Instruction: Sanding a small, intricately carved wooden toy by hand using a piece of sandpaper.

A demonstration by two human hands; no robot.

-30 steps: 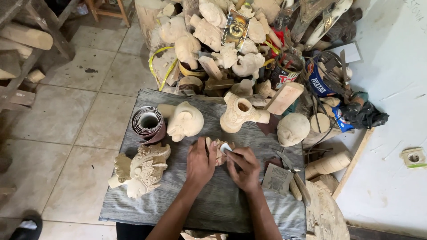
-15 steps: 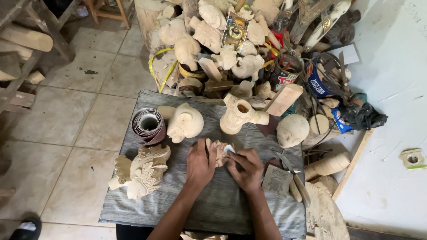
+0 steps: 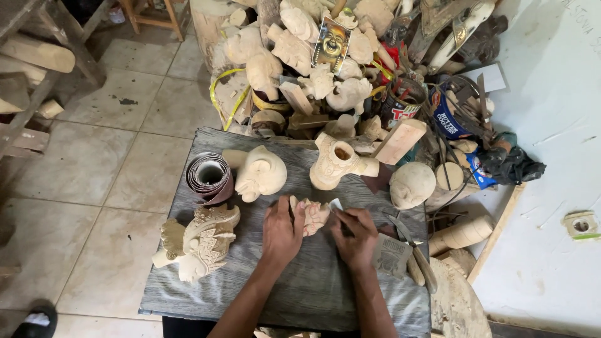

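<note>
Left hand: the left hand [image 3: 283, 229] was closed over a small pale carved wooden piece [image 3: 313, 215], which was pressed on the grey wooden board [image 3: 313, 288].
Right hand: the right hand [image 3: 357, 236] was closed on a small folded abrasive sheet [image 3: 336, 205], laid against the carving.
Risk: fine detail could probably be rubbed away by too much pressure; the piece could slip if the grip was loosened.
Surface: an ornate pale carved head [image 3: 200, 241], a brown sandpaper roll [image 3: 210, 177] and a round pale carved head [image 3: 260, 173] were placed on the board.
Room: unfinished carvings were heaped behind; a beige tiled floor [image 3: 94, 163] was seen at the left.
</note>
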